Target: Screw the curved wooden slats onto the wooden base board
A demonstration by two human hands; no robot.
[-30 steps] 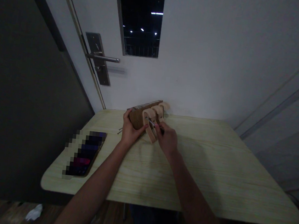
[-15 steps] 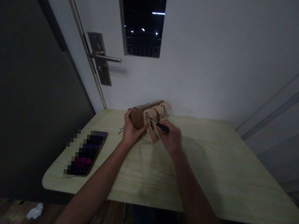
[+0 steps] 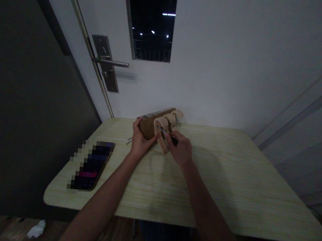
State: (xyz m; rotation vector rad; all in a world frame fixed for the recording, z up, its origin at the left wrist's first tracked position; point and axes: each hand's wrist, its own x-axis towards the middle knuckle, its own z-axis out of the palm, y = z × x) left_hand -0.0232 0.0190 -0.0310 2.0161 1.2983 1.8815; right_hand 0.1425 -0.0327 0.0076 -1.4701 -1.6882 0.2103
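My left hand grips the near left end of a brown block-like board, its thumb lying against a pale wooden piece with curved hooks. The hooked piece sits along the front of the board, and small dark holes show in it. In my right hand is a screwdriver with a black handle, mostly covered by the fingers. Its thin metal shaft points up and left, with the tip at the hole in the nearest hook. Whether a screw sits there is too small to tell.
The pale wood-grain table stands against a white door with a metal lever handle. A phone, partly pixelated, lies on the table's left. Thin metal screws or nails lie beside my left hand.
My right hand has turned and shifted slightly left around the screwdriver, so less of the black handle shows. My left hand and the board hold almost the same place.
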